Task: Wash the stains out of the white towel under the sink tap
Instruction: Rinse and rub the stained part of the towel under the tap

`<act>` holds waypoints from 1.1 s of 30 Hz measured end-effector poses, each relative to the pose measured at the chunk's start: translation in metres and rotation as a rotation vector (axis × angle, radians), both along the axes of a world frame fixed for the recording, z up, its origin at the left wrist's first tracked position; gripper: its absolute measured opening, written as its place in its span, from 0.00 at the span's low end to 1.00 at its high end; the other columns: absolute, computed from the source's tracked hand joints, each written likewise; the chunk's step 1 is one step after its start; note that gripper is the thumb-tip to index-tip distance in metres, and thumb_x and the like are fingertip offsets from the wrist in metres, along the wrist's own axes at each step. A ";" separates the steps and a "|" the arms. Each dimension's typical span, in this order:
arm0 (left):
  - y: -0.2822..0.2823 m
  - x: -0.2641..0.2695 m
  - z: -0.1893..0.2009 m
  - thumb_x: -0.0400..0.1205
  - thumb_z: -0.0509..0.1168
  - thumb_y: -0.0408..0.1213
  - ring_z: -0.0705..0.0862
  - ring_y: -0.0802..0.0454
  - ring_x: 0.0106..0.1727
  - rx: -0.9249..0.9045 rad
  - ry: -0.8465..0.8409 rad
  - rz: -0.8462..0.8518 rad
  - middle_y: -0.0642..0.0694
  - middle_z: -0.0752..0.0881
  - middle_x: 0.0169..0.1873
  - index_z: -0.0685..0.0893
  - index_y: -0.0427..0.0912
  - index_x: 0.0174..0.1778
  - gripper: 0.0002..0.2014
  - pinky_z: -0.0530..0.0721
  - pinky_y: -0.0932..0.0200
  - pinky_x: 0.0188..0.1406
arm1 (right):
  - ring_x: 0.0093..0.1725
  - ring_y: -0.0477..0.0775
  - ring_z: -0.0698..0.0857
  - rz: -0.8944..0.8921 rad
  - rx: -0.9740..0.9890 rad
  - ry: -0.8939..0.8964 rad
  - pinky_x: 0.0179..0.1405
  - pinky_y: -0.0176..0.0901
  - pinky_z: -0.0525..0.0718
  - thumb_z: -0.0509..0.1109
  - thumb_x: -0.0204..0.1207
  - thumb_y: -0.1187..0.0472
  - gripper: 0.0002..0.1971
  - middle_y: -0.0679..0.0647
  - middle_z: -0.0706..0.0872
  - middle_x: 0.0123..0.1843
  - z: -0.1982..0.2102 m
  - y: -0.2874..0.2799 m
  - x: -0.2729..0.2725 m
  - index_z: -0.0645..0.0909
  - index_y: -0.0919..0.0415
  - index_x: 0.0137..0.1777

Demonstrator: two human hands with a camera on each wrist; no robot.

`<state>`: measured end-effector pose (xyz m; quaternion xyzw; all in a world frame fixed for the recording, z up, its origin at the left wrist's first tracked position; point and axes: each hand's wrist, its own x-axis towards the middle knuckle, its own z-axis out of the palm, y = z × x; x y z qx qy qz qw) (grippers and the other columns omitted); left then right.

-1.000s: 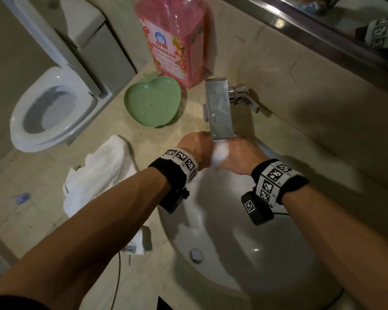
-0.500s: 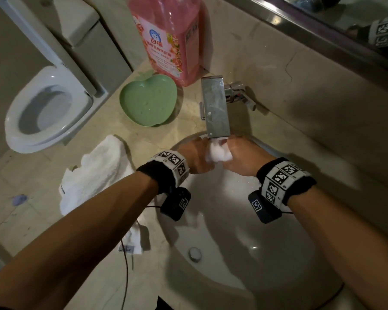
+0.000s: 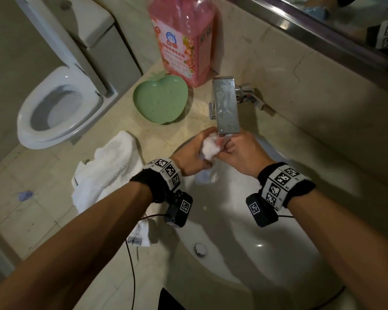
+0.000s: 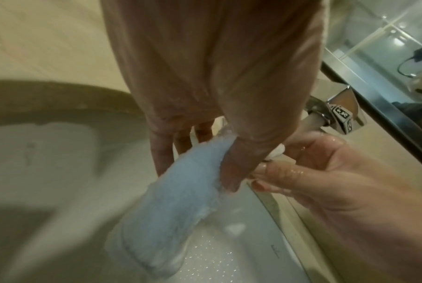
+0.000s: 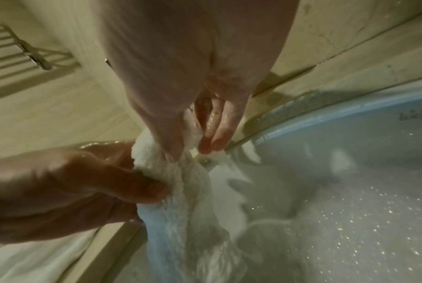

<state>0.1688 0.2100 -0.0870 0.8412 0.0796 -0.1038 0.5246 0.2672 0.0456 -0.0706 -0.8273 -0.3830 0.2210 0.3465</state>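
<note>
A bunched part of the white towel (image 3: 210, 147) is under the flat chrome tap (image 3: 226, 106), over the white sink (image 3: 244, 260). My left hand (image 3: 194, 153) grips that wet part with thumb and fingers; in the left wrist view the towel (image 4: 181, 201) hangs down from the left hand (image 4: 229, 157). My right hand (image 3: 242, 151) pinches the towel (image 5: 178, 183) between thumb and fingers (image 5: 217, 137). The rest of the towel (image 3: 108, 171) lies on the counter left of the sink.
A green heart-shaped dish (image 3: 160, 99) and a big pink detergent bottle (image 3: 184, 39) stand behind the tap on the counter. An open toilet (image 3: 58, 108) is to the left. A mirror (image 3: 345, 19) runs along the wall. The drain plug (image 3: 199, 249) sits in the basin.
Both hands have kept working the bunched towel under the tap. The left hand turned and now wraps more of it, and the wad shows more between the hands.
</note>
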 end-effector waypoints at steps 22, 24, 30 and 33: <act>-0.007 0.019 0.009 0.63 0.80 0.61 0.82 0.57 0.50 0.198 0.007 -0.084 0.52 0.85 0.55 0.74 0.47 0.73 0.45 0.81 0.56 0.53 | 0.38 0.41 0.85 -0.134 0.040 0.085 0.35 0.32 0.80 0.73 0.76 0.60 0.13 0.43 0.86 0.41 -0.003 -0.033 0.004 0.81 0.38 0.50; -0.005 0.019 0.010 0.63 0.79 0.62 0.85 0.48 0.55 0.196 0.062 -0.080 0.46 0.86 0.57 0.75 0.44 0.71 0.44 0.84 0.50 0.56 | 0.39 0.39 0.82 -0.104 0.001 0.016 0.36 0.28 0.76 0.71 0.78 0.58 0.13 0.44 0.83 0.45 -0.005 -0.031 0.003 0.86 0.45 0.61; 0.006 0.009 0.009 0.68 0.78 0.59 0.78 0.50 0.37 0.212 0.078 0.047 0.49 0.81 0.38 0.74 0.45 0.49 0.28 0.76 0.54 0.34 | 0.32 0.39 0.76 -0.157 -0.032 -0.026 0.27 0.30 0.67 0.70 0.77 0.58 0.14 0.43 0.75 0.35 -0.002 -0.022 0.003 0.71 0.44 0.34; 0.012 0.001 0.009 0.70 0.78 0.57 0.80 0.46 0.41 0.232 0.029 0.035 0.48 0.82 0.41 0.77 0.44 0.47 0.24 0.78 0.57 0.38 | 0.36 0.37 0.78 -0.103 -0.067 0.108 0.31 0.32 0.71 0.65 0.77 0.55 0.07 0.41 0.79 0.39 0.001 -0.014 0.002 0.74 0.45 0.38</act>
